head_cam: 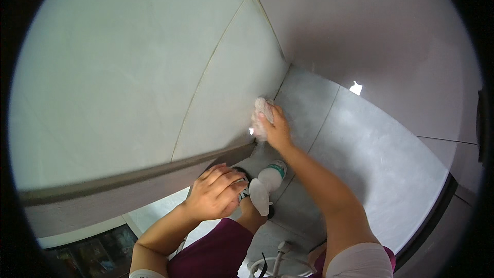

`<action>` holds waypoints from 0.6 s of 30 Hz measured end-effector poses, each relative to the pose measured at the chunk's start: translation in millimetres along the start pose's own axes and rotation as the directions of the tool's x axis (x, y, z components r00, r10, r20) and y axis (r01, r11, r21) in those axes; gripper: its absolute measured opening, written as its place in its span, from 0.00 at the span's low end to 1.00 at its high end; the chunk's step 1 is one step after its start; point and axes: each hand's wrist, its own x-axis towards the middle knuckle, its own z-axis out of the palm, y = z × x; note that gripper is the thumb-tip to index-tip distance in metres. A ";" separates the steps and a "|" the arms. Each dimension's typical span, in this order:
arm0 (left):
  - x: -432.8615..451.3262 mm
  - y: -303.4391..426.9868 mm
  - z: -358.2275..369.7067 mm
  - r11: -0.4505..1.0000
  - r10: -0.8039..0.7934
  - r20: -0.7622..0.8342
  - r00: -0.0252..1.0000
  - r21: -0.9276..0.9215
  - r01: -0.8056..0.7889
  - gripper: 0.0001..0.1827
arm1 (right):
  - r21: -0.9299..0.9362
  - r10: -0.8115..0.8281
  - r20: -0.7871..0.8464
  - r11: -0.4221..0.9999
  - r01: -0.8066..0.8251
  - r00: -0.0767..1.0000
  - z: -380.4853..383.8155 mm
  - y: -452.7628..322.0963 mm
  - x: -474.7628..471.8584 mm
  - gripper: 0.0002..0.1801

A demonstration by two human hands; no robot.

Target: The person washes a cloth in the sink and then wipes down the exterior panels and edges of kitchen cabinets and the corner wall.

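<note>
My right hand (278, 129) is closed around a crumpled, pale pinkish-white cloth (261, 117). It presses the cloth to the lower part of a pale tiled wall (224, 112), close to the inner corner at the floor. Bent at the fingers, my left hand (216, 193) hovers above my foot and lower leg; nothing shows in it, though its palm is hidden. Between my forearms, a whitish spray bottle (270, 180) with a green band stands on the grey tiled floor (303, 104), its trigger head towards me.
A second, pinkish-grey wall (355, 27) meets the floor on the right. Along the left wall's near end runs a brownish edge (115, 175). At lower left is a dark glass-like panel (96, 253) in a pale frame. White tubular metalwork (278, 260) stands at the bottom, by my legs.
</note>
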 end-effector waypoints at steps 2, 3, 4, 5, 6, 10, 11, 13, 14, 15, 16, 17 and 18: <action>-2.8 7.2 10.8 0.991 -0.097 0.202 0.975 -0.068 0.112 0.29 | 0.103 -0.033 0.048 0.994 0.028 0.998 8.5 -47.0 -19.4 0.21; 2.5 11.9 15.0 0.997 -0.068 0.281 0.957 -0.004 0.072 0.31 | 0.154 -0.057 0.058 0.987 0.048 0.997 9.4 -61.9 -23.2 0.21; 5.4 15.2 21.6 0.998 -0.015 0.290 0.957 0.056 -0.002 0.30 | 0.128 -0.138 0.064 0.983 0.129 0.988 8.5 -65.2 -21.9 0.24; 4.3 15.8 30.7 0.991 0.038 0.303 0.952 0.114 -0.076 0.30 | 0.315 0.019 0.119 0.947 -0.056 0.993 2.0 -67.6 -17.2 0.23; -4.3 18.1 42.9 0.990 0.034 0.308 0.951 0.118 -0.074 0.30 | 0.473 0.158 0.211 0.847 -0.242 0.965 -9.1 -66.4 -13.7 0.23; 1.6 17.1 50.0 0.995 -0.083 0.280 0.956 0.072 0.066 0.30 | 0.745 0.291 0.058 0.624 -0.235 0.955 -57.9 -75.3 20.6 0.19; 9.0 13.6 46.2 0.988 -0.155 0.262 0.953 0.047 0.148 0.29 | 0.761 0.246 0.027 0.623 -0.179 0.969 -71.7 -78.8 28.3 0.19; 30.7 4.6 45.8 0.968 -0.247 -0.022 0.969 -0.051 0.246 0.25 | 0.777 0.185 -0.040 0.624 -0.086 0.982 -97.4 -94.7 36.0 0.18; 44.9 5.3 41.6 0.951 -0.309 -0.095 0.946 -0.044 0.306 0.25 | 0.778 0.168 -0.075 0.627 -0.048 0.983 -107.5 -101.1 39.1 0.18; 62.0 4.9 39.9 0.933 -0.358 -0.165 0.919 -0.044 0.356 0.24 | 0.775 0.150 -0.123 0.632 0.000 0.981 -119.1 -102.2 40.5 0.18; 72.3 2.5 39.3 0.911 -0.411 -0.176 0.895 -0.051 0.408 0.25 | 0.772 0.144 -0.139 0.635 0.016 0.980 -124.6 -101.5 39.3 0.18; 82.1 -0.4 38.9 0.886 -0.462 -0.187 0.867 -0.059 0.459 0.25 | 0.769 0.137 -0.156 0.638 0.033 0.978 -129.4 -99.9 37.8 0.18; 93.3 -3.7 37.2 0.862 -0.504 -0.199 0.840 -0.062 0.503 0.25 | 0.768 0.127 -0.178 0.638 0.058 0.976 -133.2 -99.7 37.4 0.18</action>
